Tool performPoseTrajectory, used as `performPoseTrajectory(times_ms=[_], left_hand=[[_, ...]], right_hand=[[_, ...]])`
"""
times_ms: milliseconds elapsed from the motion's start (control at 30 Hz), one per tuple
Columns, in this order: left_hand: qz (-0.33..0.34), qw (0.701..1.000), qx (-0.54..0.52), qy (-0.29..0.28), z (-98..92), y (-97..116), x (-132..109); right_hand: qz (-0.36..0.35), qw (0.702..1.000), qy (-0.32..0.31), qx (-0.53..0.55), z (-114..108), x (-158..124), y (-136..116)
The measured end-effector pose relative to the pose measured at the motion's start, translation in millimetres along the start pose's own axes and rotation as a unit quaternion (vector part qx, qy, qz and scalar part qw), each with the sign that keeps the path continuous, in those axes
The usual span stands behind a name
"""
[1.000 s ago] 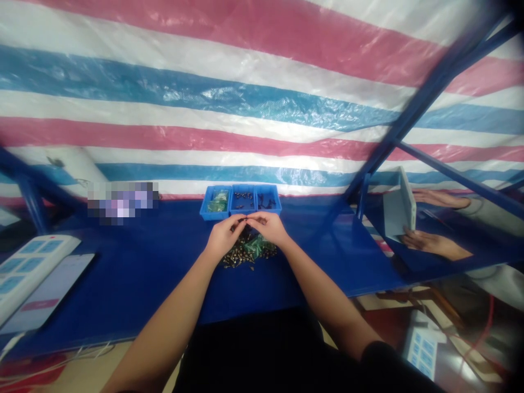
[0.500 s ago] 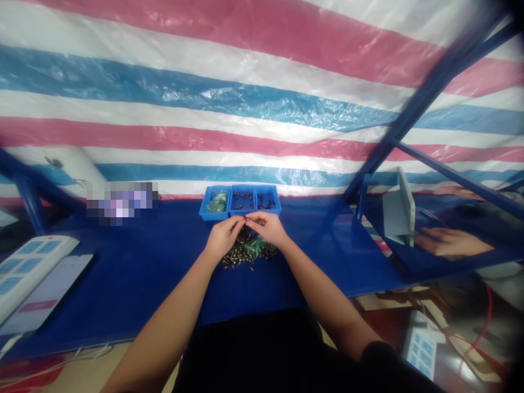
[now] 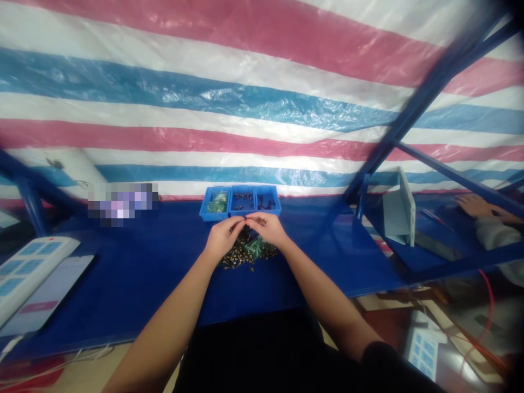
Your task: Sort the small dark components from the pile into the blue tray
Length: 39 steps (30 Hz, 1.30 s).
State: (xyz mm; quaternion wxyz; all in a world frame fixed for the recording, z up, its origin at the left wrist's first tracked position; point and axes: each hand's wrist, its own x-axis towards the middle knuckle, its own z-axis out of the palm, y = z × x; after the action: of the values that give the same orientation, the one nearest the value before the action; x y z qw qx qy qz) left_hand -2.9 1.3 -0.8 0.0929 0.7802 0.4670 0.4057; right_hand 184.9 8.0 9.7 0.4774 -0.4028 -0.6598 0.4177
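My left hand (image 3: pixel 224 236) and my right hand (image 3: pixel 268 227) meet fingertip to fingertip, both pinched closed. Whatever sits between the fingertips is too small and too hidden to name. Under and in front of them spreads a pile of small brass-coloured metal parts (image 3: pixel 235 257) on the blue table, partly covered by my hands. Green pieces (image 3: pixel 254 248) lie on top of that pile. Just beyond my fingers stand three blue bins in a row: the left bin (image 3: pixel 202 210) holds green pieces, the middle bin (image 3: pixel 232 208) and the right bin (image 3: pixel 279 204) hold a few small dark parts.
A white power strip (image 3: pixel 61 244) and a phone (image 3: pixel 49 297) lie at the left of the blue table (image 3: pixel 143 284). A blurred patch of purple items (image 3: pixel 125 202) is at the back left. To the right are a grey stand (image 3: pixel 399 213), blue frame bars (image 3: pixel 380 144) and another person's hand (image 3: pixel 475 206).
My hands stay almost in the same place, fingertips together. At the right, the other person's hand has drawn back from beside the grey stand toward the far right.
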Motion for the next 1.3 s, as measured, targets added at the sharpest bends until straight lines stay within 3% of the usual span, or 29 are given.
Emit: performPoseTrajectory(times_ms=[267, 567, 867, 1300], left_hand=[[-0.011, 1.0, -0.006, -0.025, -2.4, 3.2, 0.6], [-0.015, 1.0, -0.003, 0.01, -1.5, 5.6, 0.1], [-0.02, 1.0, 0.0, -0.023, -0.9, 2.0, -0.2], [-0.03, 0.999, -0.008, -0.005, -0.1, 3.8, -0.8]], right_hand=[[-0.026, 0.999, -0.002, -0.027, -0.2, 0.2, -1.0], [-0.003, 1.0, -0.011, 0.006, -0.9, 1.2, 4.8], [-0.022, 1.0, -0.004, -0.016, 1.2, -0.7, -1.5], [0.011, 1.0, -0.002, 0.01, 0.4, 0.8, 1.8]])
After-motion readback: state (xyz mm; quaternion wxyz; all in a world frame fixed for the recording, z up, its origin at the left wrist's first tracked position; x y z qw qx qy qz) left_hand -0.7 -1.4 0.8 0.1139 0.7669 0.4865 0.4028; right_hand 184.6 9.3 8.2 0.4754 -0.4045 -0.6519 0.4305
